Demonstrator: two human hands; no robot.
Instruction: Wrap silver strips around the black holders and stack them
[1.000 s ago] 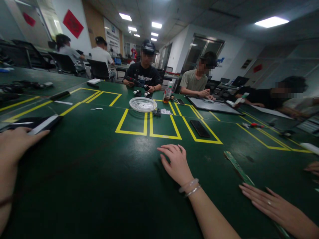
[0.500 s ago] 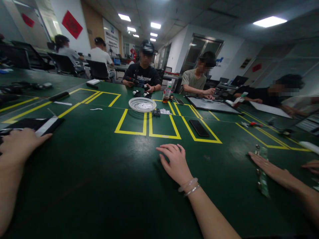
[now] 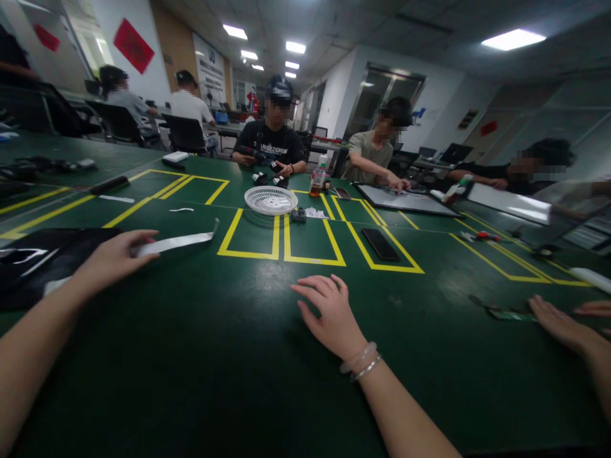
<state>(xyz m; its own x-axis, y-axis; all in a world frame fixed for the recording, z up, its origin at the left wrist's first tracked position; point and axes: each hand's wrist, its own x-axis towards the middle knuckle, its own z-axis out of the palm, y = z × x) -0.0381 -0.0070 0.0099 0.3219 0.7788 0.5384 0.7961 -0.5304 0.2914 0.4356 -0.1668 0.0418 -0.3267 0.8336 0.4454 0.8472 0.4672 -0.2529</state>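
Observation:
My left hand (image 3: 107, 259) is closed around one end of a white strip (image 3: 184, 242), pinched between thumb and fingers. The strip points right, its far tip curling up above the green table (image 3: 214, 362). Under and beside that hand lies a shiny black sheet or bag (image 3: 23, 264) with a pale patch; its exact kind is unclear. My right hand (image 3: 329, 312), with two bracelets (image 3: 361, 360) at the wrist, hovers over or rests on the table's middle. Its fingers are loosely spread and hold nothing.
A white plastic basket (image 3: 270, 200), a black phone (image 3: 380, 244), a bottle (image 3: 317, 181) and yellow tape outlines (image 3: 315, 261) lie ahead. At right, a co-worker's hand (image 3: 558, 321) is beside a blurred greenish item (image 3: 510, 314). Two people work at the far side.
My left hand has moved right and now holds the white strip, which was lying across the black item. My right hand has barely moved. The co-worker's hand at right has shifted right.

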